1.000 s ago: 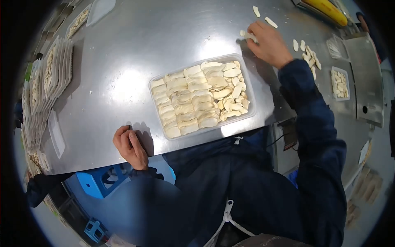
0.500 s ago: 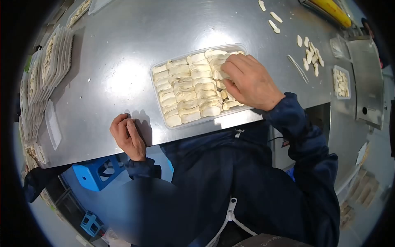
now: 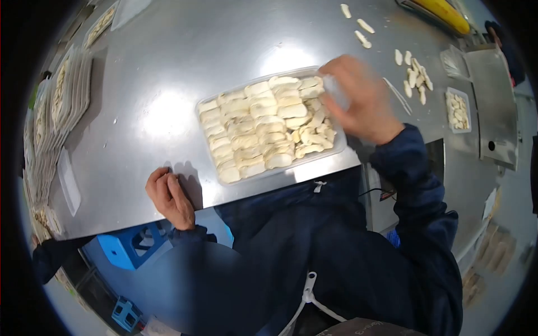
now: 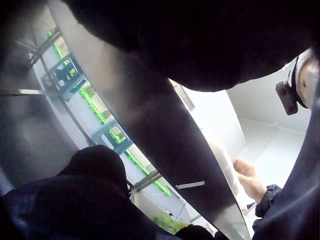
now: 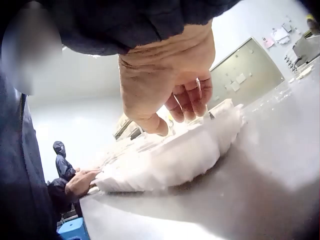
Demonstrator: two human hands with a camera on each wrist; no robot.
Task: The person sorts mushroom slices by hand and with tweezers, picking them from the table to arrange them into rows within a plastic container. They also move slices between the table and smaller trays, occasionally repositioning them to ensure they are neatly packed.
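Note:
A clear plastic tray near the table's front edge holds pale mushroom slices, overlapping in rows on the left and jumbled at the lower right. My right hand, blurred, is over the tray's right rim with thumb and fingers apart. In the right wrist view, the right hand hangs above the tray, its fingers loosely bent and nothing visible between them. To the tray's left, my left hand rests on the table edge, fingers relaxed, holding nothing.
Loose slices lie on the table at right, near two thin white strips. A small filled tray sits beyond them. Stacked filled trays stand at left, beside a white lid-like piece. A blue stool is below.
My right hand went from a loose slice at the upper right to the tray, then drew back to its right rim, uncovering the slices. The left hand stayed at the table edge.

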